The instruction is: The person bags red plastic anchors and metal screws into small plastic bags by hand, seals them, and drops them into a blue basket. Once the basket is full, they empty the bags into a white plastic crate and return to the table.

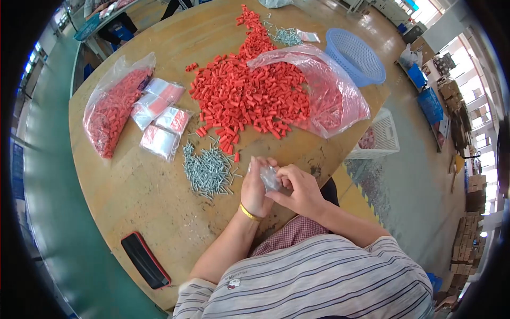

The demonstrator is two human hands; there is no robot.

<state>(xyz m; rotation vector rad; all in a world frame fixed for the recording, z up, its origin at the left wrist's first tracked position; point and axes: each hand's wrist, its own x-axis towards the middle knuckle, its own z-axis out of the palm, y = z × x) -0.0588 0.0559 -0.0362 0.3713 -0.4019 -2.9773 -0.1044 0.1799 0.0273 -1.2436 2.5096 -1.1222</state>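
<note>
Near the table's front edge, my left hand (pixel 256 187) is curled around a small clear plastic bag (pixel 270 178). My right hand (pixel 298 187) pinches the same bag from the other side, fingers bent over its edge. What the bag contains, if anything, I cannot make out. Just left of my hands lies a pile of silver screws (pixel 208 171). Beyond them spreads a large heap of red plastic wall plugs (pixel 247 95), partly spilling from a big clear bag (pixel 337 101) on the right.
A full bag of red plugs (pixel 118 109) and flat printed zip bags (pixel 159 114) lie left. A black case (pixel 145 260) rests near the left front edge. A blue basket (pixel 355 57) stands far right, a white crate (pixel 380 135) below the table (pixel 127 196). People sit at another table behind.
</note>
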